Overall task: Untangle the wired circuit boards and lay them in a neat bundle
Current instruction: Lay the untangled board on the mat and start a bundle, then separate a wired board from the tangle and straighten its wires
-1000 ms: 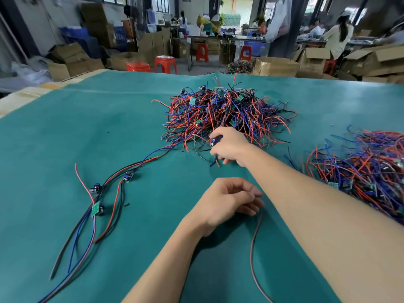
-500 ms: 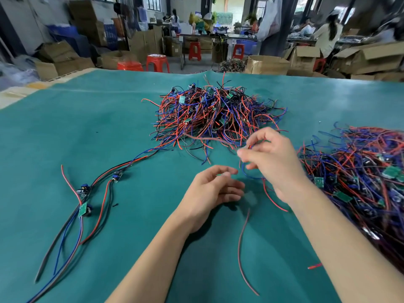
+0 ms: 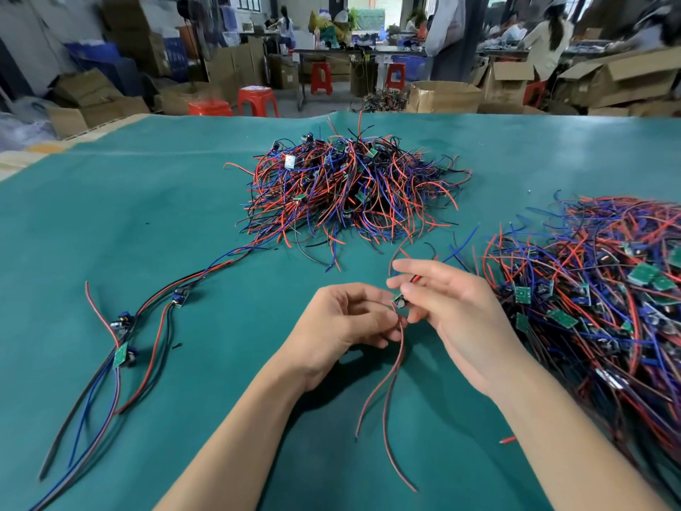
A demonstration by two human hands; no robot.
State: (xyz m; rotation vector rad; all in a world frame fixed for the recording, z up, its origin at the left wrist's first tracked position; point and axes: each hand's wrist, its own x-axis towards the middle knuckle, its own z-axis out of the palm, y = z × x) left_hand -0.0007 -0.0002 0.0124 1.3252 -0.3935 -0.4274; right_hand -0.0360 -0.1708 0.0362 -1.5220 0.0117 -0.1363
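Note:
A tangled heap of red, blue and black wires with small green circuit boards (image 3: 350, 189) lies at the table's middle back. A second, larger heap (image 3: 597, 300) spreads along the right side. Several separated boards with straightened wires (image 3: 125, 348) lie in a loose line at the left. My right hand (image 3: 449, 311) pinches one small board (image 3: 398, 299) by its wires above the table. My left hand (image 3: 342, 319) pinches the reddish wires (image 3: 387, 381) that hang from that board toward me.
The work surface is a teal mat (image 3: 147, 223) over a wide table. A short red wire scrap (image 3: 507, 440) lies near my right forearm. Beyond the far edge stand cardboard boxes (image 3: 442, 95), red stools (image 3: 258, 101) and people at benches.
My right hand pulled a board out of the middle heap and brought it back toward me. My left hand rose from the mat and took hold of the hanging wires.

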